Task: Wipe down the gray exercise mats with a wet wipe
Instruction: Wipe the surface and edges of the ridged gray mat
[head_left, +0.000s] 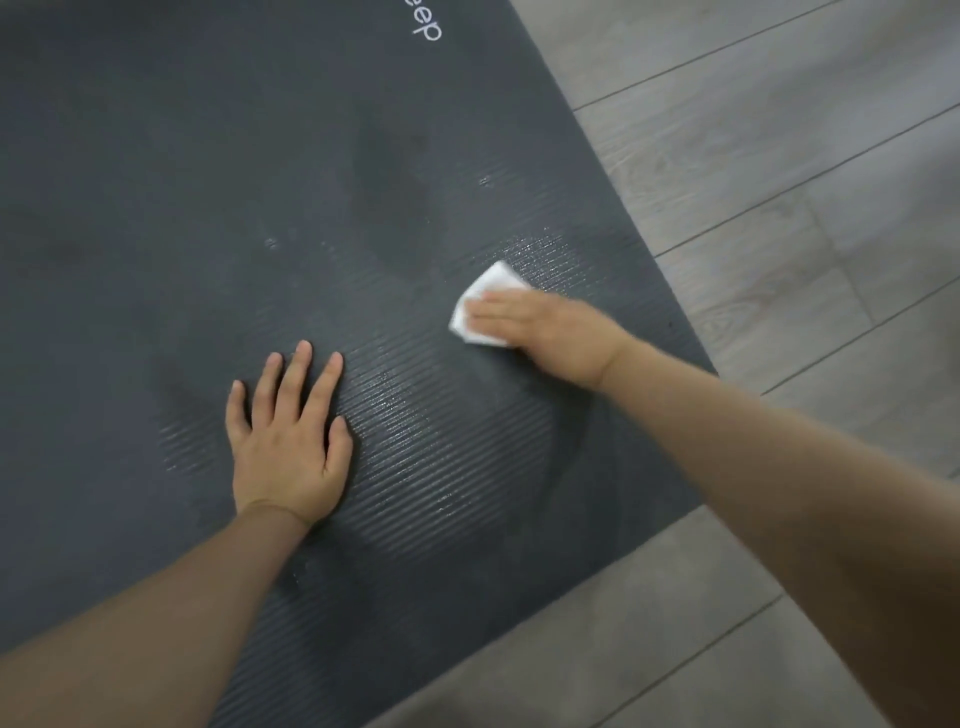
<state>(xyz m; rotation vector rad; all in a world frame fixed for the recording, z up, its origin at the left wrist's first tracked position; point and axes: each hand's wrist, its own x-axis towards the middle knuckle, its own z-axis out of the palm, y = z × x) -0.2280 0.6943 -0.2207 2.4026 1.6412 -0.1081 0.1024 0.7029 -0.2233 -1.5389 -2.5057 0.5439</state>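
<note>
Gray mat (208, 182) lies on wood floor (805, 182). Left hand (288, 441) flat, fingers spread, likely bracing the mat. Right hand (540, 327) presses folded wet wipe (488, 291) near mat's right edge, wet sheen alongside.

My view shows two bare forearms entering from the bottom edge. No sleeve covers either arm up to the frame border. Left hand (288, 447): five fingers, short trimmed nails, wrist crease visible. Right hand (540, 327): motion-blurred; finger detail cannot be resolved from my feed.
</note>
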